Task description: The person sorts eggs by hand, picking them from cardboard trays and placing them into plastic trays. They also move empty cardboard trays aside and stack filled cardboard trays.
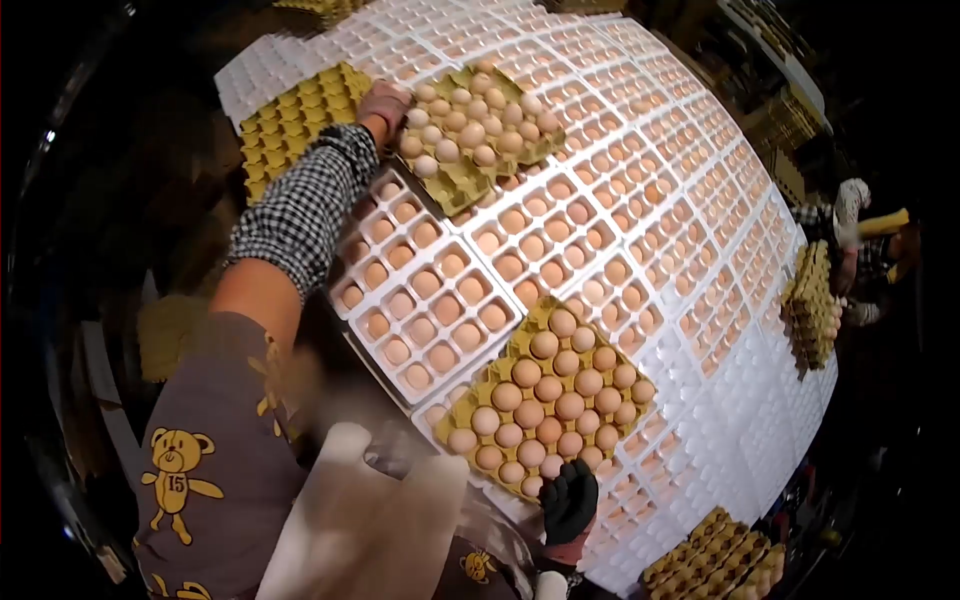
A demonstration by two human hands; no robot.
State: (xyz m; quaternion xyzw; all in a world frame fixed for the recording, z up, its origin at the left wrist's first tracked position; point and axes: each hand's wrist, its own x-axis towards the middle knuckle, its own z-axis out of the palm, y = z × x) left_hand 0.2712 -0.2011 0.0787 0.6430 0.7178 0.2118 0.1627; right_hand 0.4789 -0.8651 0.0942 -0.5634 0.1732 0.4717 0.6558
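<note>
My left hand (387, 103), in a pinkish glove, is closed at the left corner of a yellow-green pulp egg tray (460, 190). That tray tilts over the white trays, with eggs in most of it and bare cups at its near side. My right hand (570, 503) wears a black glove and lies by the near corner of a second egg tray (548, 398), full of light brown eggs. Its fingers are loosely curled and apart, with nothing visible between them; contact with the tray is hard to judge.
White plastic trays (480, 250) of eggs cover the broad surface. Vacant yellow pulp trays (290, 120) sit beyond my left forearm, with more pulp trays (715, 560) at lower right. At far right, another person's gloved hand (850, 215) is near a stack of egg trays (808, 305).
</note>
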